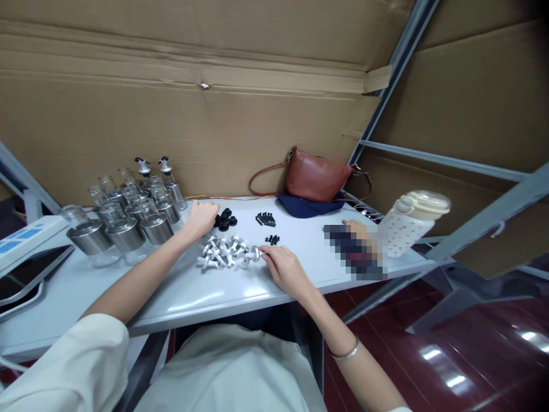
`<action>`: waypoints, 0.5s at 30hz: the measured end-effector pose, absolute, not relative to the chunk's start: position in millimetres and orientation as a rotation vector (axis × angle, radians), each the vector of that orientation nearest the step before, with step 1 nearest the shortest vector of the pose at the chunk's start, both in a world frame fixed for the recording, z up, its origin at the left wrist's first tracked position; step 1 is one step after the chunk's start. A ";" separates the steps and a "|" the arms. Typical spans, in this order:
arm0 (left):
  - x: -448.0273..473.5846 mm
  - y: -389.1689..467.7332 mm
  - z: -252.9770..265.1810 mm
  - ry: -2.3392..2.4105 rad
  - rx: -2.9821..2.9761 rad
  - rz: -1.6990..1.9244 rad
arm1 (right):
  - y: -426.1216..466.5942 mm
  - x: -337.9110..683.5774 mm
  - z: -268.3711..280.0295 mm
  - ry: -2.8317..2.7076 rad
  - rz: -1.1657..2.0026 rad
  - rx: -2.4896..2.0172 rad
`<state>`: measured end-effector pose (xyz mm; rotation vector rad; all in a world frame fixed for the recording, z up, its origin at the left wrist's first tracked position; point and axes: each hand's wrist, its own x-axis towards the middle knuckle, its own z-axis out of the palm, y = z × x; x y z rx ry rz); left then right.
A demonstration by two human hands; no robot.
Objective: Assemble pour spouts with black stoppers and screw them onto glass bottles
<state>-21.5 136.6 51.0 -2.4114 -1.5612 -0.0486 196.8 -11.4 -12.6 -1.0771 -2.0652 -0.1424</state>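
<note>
My right hand (285, 268) pinches a silver pourer spout (256, 253) with a round disc, at the right edge of a heap of similar silver spouts (223, 250). Farther back, my left hand (203, 218) is curled beside a cluster of black ring-like stoppers (226, 220). Its fingertips are mostly hidden, and I cannot make out what lies in them. Small black caps (273, 240) and thin black tubes (266, 219) form two groups to the right of the stoppers.
Glass bottles with steel sleeves (124, 232) crowd the table's left side; two at the back carry pourers. A brown handbag (317, 176) rests on a navy cap (300, 207). A patterned white bottle (405, 226) stands right, near a pixelated patch. Cardboard (214, 126) walls the back.
</note>
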 end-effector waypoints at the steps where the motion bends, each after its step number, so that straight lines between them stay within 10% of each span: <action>1: -21.8 136.8 51.7 -1.564 -2.410 -0.055 | -11.7 196.8 -12.1 -2.067 -0.140 -1.078; 15: -25.1 130.6 70.3 -1.591 -2.458 -0.020 | -11.3 198.2 -13.2 -2.077 -0.131 -1.109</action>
